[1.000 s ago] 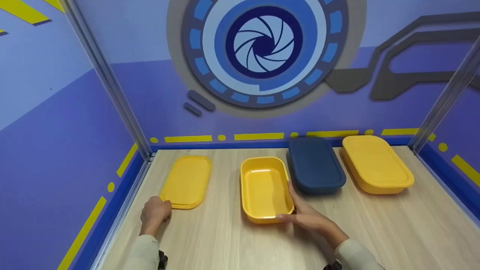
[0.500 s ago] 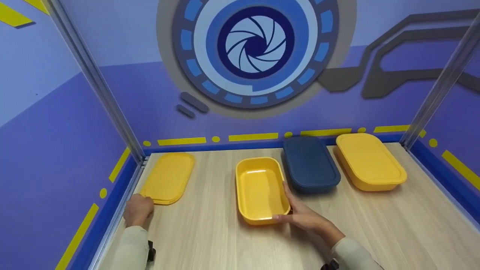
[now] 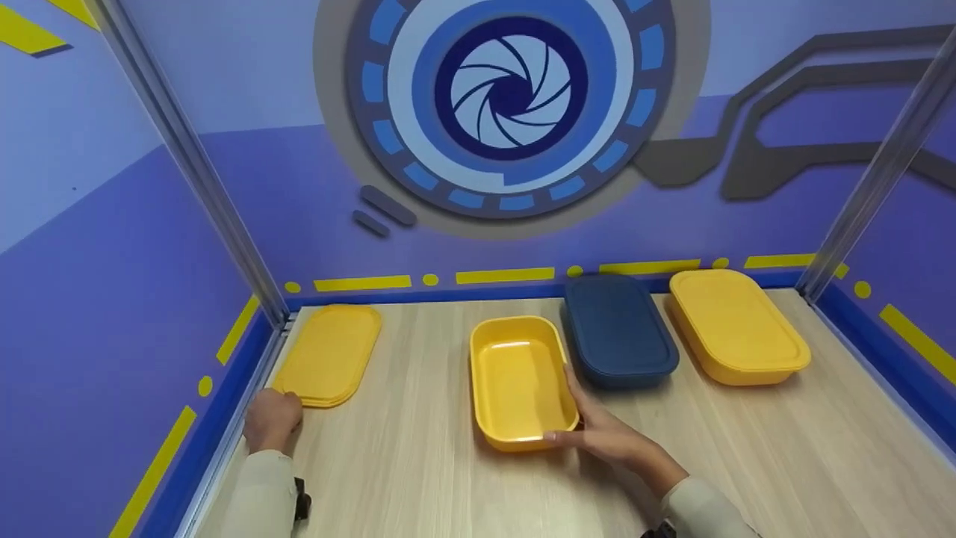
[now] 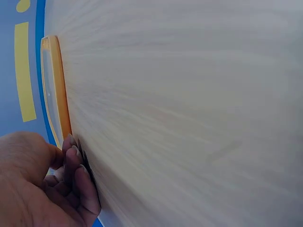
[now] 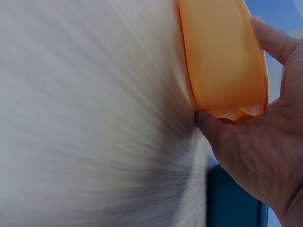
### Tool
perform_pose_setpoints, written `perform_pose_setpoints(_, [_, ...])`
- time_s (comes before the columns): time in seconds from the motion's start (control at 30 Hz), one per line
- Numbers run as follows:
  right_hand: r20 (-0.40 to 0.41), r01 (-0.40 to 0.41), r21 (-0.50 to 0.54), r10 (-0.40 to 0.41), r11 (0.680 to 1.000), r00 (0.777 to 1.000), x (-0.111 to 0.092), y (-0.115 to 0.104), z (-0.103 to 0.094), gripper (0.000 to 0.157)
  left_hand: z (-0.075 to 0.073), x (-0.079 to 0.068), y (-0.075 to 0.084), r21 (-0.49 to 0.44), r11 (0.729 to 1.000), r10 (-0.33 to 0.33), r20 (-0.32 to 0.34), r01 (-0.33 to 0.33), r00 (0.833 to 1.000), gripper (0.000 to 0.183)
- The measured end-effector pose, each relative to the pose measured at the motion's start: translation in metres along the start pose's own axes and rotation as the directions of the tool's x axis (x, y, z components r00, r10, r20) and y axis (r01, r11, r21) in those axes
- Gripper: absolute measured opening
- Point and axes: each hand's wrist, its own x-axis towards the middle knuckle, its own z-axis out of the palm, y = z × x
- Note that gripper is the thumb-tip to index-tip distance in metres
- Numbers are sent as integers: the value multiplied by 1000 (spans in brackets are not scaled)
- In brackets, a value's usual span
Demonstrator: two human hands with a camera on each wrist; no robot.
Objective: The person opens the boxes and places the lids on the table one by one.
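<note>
A flat yellow lid [image 3: 328,355] lies on the table's left side. My left hand [image 3: 274,420] pinches its near left corner; in the left wrist view the thumb and curled fingers meet at the lid's edge [image 4: 61,94]. At mid-table stands an uncovered yellow food container [image 3: 523,388], its smooth inside facing up with nothing in it. My right hand [image 3: 616,437] grips that container's near right corner, thumb over the front rim and fingers along the right wall. The right wrist view shows the hand wrapped round the container's end [image 5: 225,61].
A dark blue lidded container [image 3: 621,325] stands close to the right of the uncovered one. Farther right is a yellow lidded container [image 3: 739,321]. Purple printed panels [image 3: 224,187] wall in the wooden table [image 3: 418,478] at the back and both sides.
My left hand has slid the yellow lid leftward, toward the left panel. The right hand keeps its hold on the uncovered container, which stays in place. The head view has shifted slightly.
</note>
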Motion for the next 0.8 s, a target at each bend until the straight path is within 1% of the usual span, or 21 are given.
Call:
perform_pose_setpoints(0.1, [-4,-8,-7,8,1000,1000,-1,1,0,128,-1,-2,0,2,1000,20,3,-20,1000,33])
perform_pose_setpoints(0.3, [-7,-28,-2,28,1000,1000,-2,1,0,128,-1,-5,-1,15,1000,18,15,-18,1000,32])
perform_pose_setpoints(0.5, [-11,-52,-6,52,999,999,-3,-2,-1,129,1,-10,-3,42,998,49,35,-51,998,30])
perform_pose_setpoints(0.57, [-9,-55,-3,55,998,998,-2,-2,-1,130,1,-11,-4,38,998,44,42,-46,998,30])
perform_pose_setpoints(0.7, [-5,-62,-1,62,998,998,0,-2,0,131,-1,-15,-7,39,999,36,39,-38,999,33])
perform_pose_setpoints(0.8, [-4,-58,23,58,998,998,1,-1,2,131,-1,-17,-9,52,998,43,38,-45,998,38])
